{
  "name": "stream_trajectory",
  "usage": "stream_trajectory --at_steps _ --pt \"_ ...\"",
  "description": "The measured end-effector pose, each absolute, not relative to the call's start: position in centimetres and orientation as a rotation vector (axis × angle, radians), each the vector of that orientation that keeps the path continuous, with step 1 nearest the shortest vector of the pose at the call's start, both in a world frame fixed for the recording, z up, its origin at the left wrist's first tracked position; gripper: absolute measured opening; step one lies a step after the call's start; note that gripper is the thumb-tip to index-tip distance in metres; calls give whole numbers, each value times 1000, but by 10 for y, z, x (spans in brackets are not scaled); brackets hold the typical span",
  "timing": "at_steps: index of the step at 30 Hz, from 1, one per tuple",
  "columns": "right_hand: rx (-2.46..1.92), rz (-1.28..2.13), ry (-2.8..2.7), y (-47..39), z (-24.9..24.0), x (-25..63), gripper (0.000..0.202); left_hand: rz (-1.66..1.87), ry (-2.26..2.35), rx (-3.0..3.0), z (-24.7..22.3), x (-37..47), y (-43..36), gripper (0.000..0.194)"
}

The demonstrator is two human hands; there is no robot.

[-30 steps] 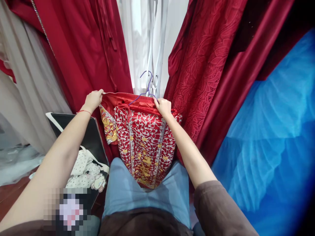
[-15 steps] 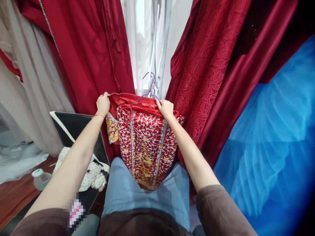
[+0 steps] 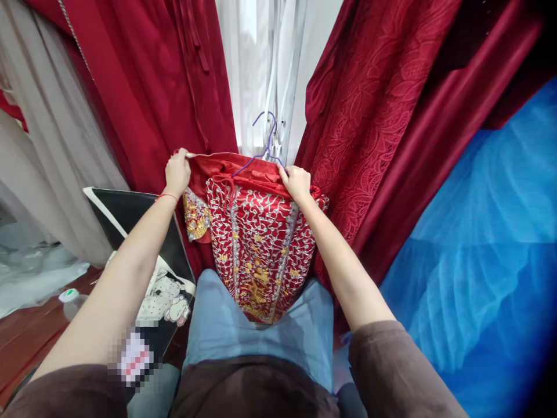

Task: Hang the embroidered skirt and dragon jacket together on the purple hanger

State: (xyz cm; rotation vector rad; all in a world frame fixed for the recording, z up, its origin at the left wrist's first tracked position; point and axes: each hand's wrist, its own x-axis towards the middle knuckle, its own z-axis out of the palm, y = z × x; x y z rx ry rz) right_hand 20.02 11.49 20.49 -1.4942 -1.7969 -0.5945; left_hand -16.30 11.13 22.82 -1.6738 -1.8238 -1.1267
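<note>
The left hand (image 3: 177, 174), left of the frame's centre, has its grip closed on one end of the thin top edge (image 3: 230, 157) of an embroidered red garment (image 3: 261, 232), drawing that edge out sideways. The right hand (image 3: 296, 183), just right of centre, grips the same edge with the thumb lying along it, beside one arm of a purple wire hanger (image 3: 270, 139); whether the fingers behind also pinch the wire is hidden.

The garment sits mid-frame, upright between the knees of the blue trousers (image 3: 202, 313). The front, thick with silver and gold stitching, looks weighty and rather stiff, while the plain red lining at the top looks soft and slippery and would likely slide from a loose hold. The firm edge band seems the best place to take it; the raised threadwork could snag or scuff under pinching fingers.

Further out, white metal uprights (image 3: 289, 75) rise at top centre behind the hanger's hook. A red lace gown (image 3: 383, 128) hangs at upper right, and a pleated blue dress (image 3: 483, 255) fills the right edge. At lower left, a spotted bag (image 3: 159, 299) rests beyond the left forearm, with a capped bottle (image 3: 72, 303) farther left.
</note>
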Motion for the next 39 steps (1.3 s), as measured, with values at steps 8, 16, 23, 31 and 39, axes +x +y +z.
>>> stream_trajectory --at_steps 8,16,23,31,39 --pt "-1492 -566 -1781 118 202 197 63 -1055 -1989 -1842 156 -161 78 29" --pt "-1522 -554 -1750 122 200 203 59 -1661 -1626 -1592 180 -95 60 35" --pt "-1527 -485 -1721 123 194 203 55 -894 -1415 -2261 163 -38 58 23" --pt "-1487 -504 -1700 123 190 200 59 -895 -2125 -1990 56 -43 54 30" --pt "-1496 -480 -1681 126 187 201 62 -782 -1694 -2411 36 -24 36 30"
